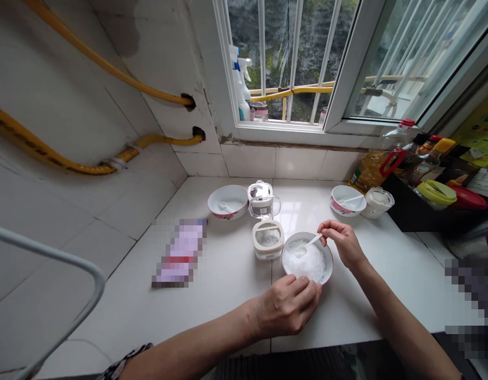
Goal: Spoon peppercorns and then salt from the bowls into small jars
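My right hand (345, 244) pinches the handle of a white spoon (314, 239). The spoon's bowl end rests in white granules (307, 265) that look like salt or sugar, inside a round white bowl (330, 268). At the near rim of that bowl, my left hand (293, 305) is closed with its fingertips on the edge. Just left of the bowl stands a seasoning jar (268, 254), its clear lid (264, 207) flipped up and some white contents showing inside.
Behind the jar is another lidded jar (260, 193), beside a bowl with a spoon (228, 212). To the right are a small flowered bowl (347, 210), a closed jar (379, 203) and an oil bottle (373, 166). A blurred purple packet (183, 253) lies left.
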`<state>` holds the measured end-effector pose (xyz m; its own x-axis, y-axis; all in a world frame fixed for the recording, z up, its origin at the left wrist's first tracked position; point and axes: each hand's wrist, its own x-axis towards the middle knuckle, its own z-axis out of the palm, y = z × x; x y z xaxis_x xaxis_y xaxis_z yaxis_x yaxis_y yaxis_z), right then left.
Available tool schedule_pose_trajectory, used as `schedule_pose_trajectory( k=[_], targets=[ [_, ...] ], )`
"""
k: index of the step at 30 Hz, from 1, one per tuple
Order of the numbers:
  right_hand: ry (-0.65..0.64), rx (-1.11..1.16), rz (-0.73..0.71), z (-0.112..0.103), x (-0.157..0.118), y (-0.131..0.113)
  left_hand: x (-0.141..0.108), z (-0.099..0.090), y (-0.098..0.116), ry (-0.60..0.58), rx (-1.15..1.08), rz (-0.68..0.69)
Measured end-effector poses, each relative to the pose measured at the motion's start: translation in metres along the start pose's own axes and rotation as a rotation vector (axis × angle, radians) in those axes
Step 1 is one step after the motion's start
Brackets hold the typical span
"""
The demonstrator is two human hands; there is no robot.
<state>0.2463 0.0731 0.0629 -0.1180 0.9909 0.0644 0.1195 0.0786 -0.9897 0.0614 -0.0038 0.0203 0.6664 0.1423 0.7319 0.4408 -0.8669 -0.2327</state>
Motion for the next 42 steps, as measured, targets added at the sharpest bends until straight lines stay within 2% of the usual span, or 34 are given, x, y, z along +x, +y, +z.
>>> schedule_pose_trajectory(
  k=[9, 14, 17, 19, 23, 25, 27, 31, 33, 38, 42],
  targets=[
    [0.020, 0.035, -0.003, 0.000, 0.003, 0.002, 0.002, -0.002, -0.001, 0.014, -0.015, 0.004],
    [0.042, 0.109, -0.047, 0.009, 0.001, -0.002, 0.002, -0.001, -0.001, 0.025, -0.013, -0.003],
    [0.040, 0.078, -0.155, 0.021, -0.005, -0.003, 0.001, 0.000, 0.000, 0.022, -0.014, -0.002],
    [0.030, -0.036, -0.268, 0.028, -0.009, -0.003, 0.000, 0.000, 0.000, 0.019, -0.017, -0.001],
    [-0.052, -0.386, -0.631, 0.037, -0.014, -0.002, 0.000, 0.000, 0.000, 0.037, -0.030, -0.007],
    [-0.059, -0.458, -0.742, 0.036, -0.015, -0.004, -0.001, 0.001, 0.000, 0.032, -0.031, -0.005],
    [-0.013, -0.436, -0.717, 0.031, -0.015, -0.007, -0.001, 0.001, 0.000, 0.014, -0.028, 0.002],
    [0.107, -0.331, -0.506, 0.014, -0.015, -0.011, -0.001, 0.001, 0.000, -0.007, -0.008, 0.002],
    [0.133, -0.342, -0.453, 0.005, -0.014, -0.011, 0.000, -0.001, 0.000, -0.002, 0.001, -0.003],
    [0.121, -0.495, -0.500, -0.006, -0.012, -0.010, 0.001, -0.002, 0.000, -0.001, -0.007, -0.004],
    [-0.042, -0.578, -0.594, 0.001, -0.013, -0.009, -0.001, -0.001, 0.000, -0.043, 0.006, 0.013]
  ],
)
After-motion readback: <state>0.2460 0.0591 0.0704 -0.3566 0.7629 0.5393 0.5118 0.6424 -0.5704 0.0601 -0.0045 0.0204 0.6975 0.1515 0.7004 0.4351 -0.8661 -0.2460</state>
